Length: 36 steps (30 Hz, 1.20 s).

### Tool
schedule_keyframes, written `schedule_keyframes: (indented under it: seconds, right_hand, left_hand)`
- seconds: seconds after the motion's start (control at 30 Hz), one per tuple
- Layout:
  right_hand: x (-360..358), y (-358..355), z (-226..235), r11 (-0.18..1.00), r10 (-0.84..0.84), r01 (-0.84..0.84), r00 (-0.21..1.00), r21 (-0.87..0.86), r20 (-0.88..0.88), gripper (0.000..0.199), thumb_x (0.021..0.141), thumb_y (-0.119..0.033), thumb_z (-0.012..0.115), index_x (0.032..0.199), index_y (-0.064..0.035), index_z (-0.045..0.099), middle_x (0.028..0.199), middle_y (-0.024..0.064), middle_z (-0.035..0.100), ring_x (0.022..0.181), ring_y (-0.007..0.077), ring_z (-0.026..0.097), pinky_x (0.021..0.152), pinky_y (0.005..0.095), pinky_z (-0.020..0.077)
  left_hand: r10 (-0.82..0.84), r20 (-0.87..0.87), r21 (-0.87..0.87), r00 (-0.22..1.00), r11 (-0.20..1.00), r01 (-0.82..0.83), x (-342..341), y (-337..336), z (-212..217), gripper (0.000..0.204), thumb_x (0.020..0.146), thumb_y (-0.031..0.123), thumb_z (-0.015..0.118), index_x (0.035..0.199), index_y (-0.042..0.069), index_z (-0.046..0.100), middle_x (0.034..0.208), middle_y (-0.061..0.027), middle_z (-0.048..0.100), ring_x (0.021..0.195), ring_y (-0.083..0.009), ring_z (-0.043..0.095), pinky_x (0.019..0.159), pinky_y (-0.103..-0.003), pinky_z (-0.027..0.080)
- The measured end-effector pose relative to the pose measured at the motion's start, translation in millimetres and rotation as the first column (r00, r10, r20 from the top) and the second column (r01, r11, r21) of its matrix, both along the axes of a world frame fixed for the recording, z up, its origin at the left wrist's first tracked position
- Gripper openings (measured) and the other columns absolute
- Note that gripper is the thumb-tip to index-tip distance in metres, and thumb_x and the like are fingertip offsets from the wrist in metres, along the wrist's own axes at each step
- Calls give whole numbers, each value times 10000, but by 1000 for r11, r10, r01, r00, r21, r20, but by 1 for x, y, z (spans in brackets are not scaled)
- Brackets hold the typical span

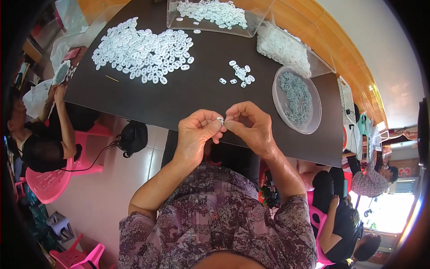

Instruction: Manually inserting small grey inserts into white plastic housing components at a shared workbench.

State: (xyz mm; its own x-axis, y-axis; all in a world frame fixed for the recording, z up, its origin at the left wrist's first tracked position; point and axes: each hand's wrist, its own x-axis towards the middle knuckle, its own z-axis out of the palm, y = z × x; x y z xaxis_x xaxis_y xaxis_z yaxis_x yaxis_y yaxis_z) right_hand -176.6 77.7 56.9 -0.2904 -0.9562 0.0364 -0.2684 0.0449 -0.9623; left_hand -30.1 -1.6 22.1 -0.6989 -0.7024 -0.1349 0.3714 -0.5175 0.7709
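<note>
Just over the near edge of the dark table point(215, 94), my two hands meet fingertip to fingertip. My left hand point(199, 130) pinches a tiny white plastic piece point(220, 119) between thumb and fingers. The thumb and forefinger of my right hand point(251, 127) are pinched together at its right side; a thin dark bit shows there, too small to name. Beyond my hands lies a small cluster of white pieces point(242, 72). To the right, a round clear bowl point(278, 110) holds a heap of small grey-green metal parts, apparently springs point(295, 98).
A large heap of white oval pieces with holes point(143, 51) spreads over the far left, near a thin yellowish stick point(112, 78). Clear trays with more white pieces point(215, 13) stand at the back. Other people sit at left point(42, 148) and right point(345, 224), on pink chairs.
</note>
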Motion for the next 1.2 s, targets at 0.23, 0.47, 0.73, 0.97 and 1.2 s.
schedule_keyframes:
  seconds: [0.23, 0.47, 0.73, 0.97, 1.2]
  right_hand:
    - [8, -6, -4, 997, -14, 13, 1000, -73, -15, 195, 781, -32, 666, 954, 2, 583, 805, 28, 600, 744, 78, 555, 658, 235, 446]
    - [8, -8, -2, 999, 41, -41, 999, -3, -34, 216, 797, 13, 657, 995, 15, 571, 898, 35, 597, 843, 87, 572, 768, 243, 478]
    - [13, -13, -13, 998, 55, -55, 998, -12, 38, 174, 801, 41, 639, 962, 24, 574, 862, 46, 604, 782, 94, 592, 721, 235, 486]
    - [24, -21, -16, 998, 0, 12, 981, -62, 193, 122, 828, 22, 612, 943, 32, 573, 814, 40, 609, 747, 80, 590, 686, 219, 487]
    - [31, -22, -18, 997, -51, 52, 998, -51, 39, 136, 830, 21, 602, 965, 35, 584, 828, 40, 618, 755, 80, 598, 689, 214, 484]
  left_hand:
    - [16, -6, 16, 1000, 1000, -16, 6, -1, -3, 79, 871, 40, 600, 912, -29, 606, 769, -79, 640, 631, -89, 565, 554, -202, 456]
    - [57, 40, -58, 998, 997, -55, 9, 0, -7, 87, 880, 50, 596, 932, -20, 599, 778, -51, 629, 643, -69, 553, 565, -185, 444]
    - [214, 76, -276, 974, 943, -186, 6, 12, -13, 65, 889, 43, 581, 924, 9, 625, 757, -9, 606, 628, -37, 512, 544, -162, 408]
    - [187, 94, -139, 978, 975, -173, 12, 2, -10, 71, 895, 47, 576, 916, -1, 624, 754, -17, 618, 624, -36, 513, 527, -162, 405]
    - [234, 79, -151, 969, 964, -220, 9, 6, -14, 67, 897, 33, 567, 911, -9, 618, 753, -4, 595, 628, -38, 501, 534, -160, 398]
